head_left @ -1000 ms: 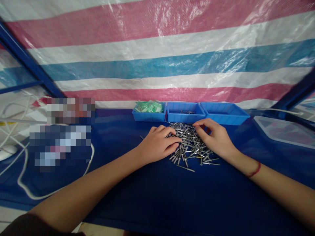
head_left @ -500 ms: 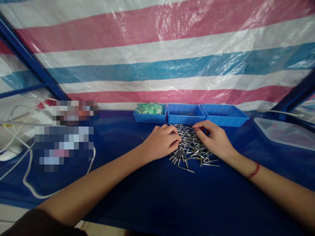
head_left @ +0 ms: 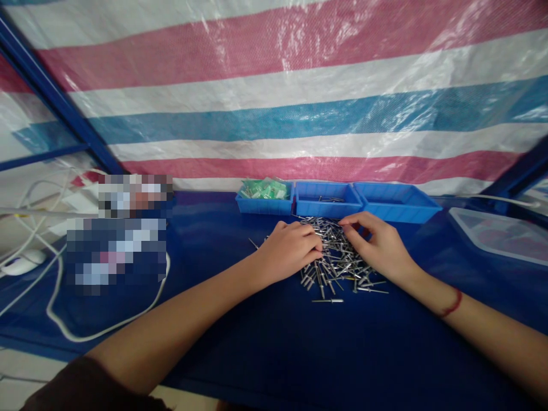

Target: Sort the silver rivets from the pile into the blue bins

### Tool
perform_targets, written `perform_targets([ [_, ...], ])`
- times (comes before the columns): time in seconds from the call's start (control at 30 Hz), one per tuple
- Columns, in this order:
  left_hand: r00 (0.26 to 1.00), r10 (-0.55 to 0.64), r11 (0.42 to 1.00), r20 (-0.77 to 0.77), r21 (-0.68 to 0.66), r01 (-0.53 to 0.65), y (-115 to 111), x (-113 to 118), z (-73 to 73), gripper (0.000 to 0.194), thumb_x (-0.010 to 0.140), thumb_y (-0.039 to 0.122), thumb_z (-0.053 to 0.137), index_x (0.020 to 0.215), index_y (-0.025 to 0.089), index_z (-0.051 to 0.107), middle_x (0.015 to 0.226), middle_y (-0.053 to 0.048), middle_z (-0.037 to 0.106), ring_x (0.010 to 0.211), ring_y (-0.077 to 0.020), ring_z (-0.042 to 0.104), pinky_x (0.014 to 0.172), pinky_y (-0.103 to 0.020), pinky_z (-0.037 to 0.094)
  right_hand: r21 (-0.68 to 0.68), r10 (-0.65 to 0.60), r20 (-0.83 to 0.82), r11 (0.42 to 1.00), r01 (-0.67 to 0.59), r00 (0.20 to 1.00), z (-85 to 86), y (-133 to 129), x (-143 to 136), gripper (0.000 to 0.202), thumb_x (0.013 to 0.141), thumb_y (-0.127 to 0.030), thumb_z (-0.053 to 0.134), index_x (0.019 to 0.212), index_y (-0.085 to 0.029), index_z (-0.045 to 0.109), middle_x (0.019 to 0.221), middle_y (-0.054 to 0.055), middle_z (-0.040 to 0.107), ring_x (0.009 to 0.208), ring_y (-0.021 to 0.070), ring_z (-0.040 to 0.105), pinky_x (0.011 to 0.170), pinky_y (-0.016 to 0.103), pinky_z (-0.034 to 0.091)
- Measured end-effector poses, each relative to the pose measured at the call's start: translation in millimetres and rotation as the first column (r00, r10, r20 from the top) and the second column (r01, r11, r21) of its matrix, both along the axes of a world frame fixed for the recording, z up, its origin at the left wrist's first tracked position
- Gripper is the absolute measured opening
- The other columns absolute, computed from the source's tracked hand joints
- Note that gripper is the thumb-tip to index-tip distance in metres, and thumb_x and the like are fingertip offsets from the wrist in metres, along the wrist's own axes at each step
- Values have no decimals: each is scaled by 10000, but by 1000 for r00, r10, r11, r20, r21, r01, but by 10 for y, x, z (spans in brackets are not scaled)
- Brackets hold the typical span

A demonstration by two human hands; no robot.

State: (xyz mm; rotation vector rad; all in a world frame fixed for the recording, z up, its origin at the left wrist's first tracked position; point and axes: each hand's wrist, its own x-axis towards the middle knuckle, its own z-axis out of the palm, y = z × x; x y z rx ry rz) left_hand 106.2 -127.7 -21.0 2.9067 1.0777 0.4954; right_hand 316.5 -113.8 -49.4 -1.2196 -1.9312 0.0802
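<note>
A heap of silver blind rivets (head_left: pixel 338 260) lies on the dark blue tabletop (head_left: pixel 342 354). Over the heap's left side rests my left hand (head_left: pixel 293 248), its fingers curled down among the rivets; whatever they grip is hidden. At the right side, my right hand (head_left: pixel 379 240) has thumb and index fingertips brought together at the heap's upper edge; anything between them is too small to make out. One loose rivet (head_left: pixel 329 301) lies apart in front of the heap, and a few others poke out left of my left hand.
Behind the heap stand three blue bins: the left bin (head_left: pixel 261 206) with green plastic packets (head_left: pixel 266 188), the middle bin (head_left: pixel 327 207) with a few rivets, and the right bin (head_left: pixel 400 213). A clear plastic lid (head_left: pixel 496 237) lies right. White cables (head_left: pixel 55 319) and a mouse (head_left: pixel 23 262) are left.
The view has shifted slightly. My left hand's fingers are curled further down into the rivets, and the right thumb and index finger are closer together. The loose front rivet has turned to lie level.
</note>
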Motion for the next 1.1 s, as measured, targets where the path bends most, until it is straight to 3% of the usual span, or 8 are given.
perform_targets([
  [0.2,997,50,998,51,-33,-49,20,-77,-2,147,890,314,537,840,204,621,892,14,661,866,-177,567,746,-326,328,38,5,15,999,-6,1000,12,-27,-19,96,822,-231,529,849,-224,621,833,40,672,773,217,621,661,343,474],
  [0.33,969,105,995,224,-28,-101,47,-99,-9,132,893,280,531,847,191,617,888,10,670,821,-157,578,754,-314,367,94,79,43,992,-83,996,67,-85,-56,95,832,-204,528,869,-216,615,835,42,665,796,209,611,734,357,467],
  [0.47,846,144,982,514,-182,-57,25,-57,-10,101,872,242,555,838,172,619,834,2,669,750,-121,592,695,-245,425,114,262,78,956,-270,962,139,-174,-122,142,803,-231,607,943,-208,610,901,52,660,852,204,603,776,355,465],
  [0.57,759,178,962,627,-274,1,-28,-9,-19,93,863,234,559,850,170,626,829,3,672,747,-117,600,687,-230,447,72,319,2,945,-318,948,166,-244,-176,135,812,-245,616,943,-212,608,891,46,652,840,182,602,746,319,478],
  [0.77,753,155,941,640,-327,85,-115,37,-36,97,862,235,555,855,171,628,835,-1,672,766,-125,609,721,-237,463,-17,278,-167,959,-285,946,151,-305,-215,49,840,-258,588,839,-212,603,803,23,628,738,147,587,664,279,471],
  [1.1,814,99,955,573,-285,84,-122,49,-45,121,864,252,553,883,172,641,835,-14,662,764,-133,602,719,-241,451,-23,298,-180,951,-307,937,178,-325,-235,60,850,-248,571,862,-215,619,813,24,636,752,152,597,668,284,475],
])
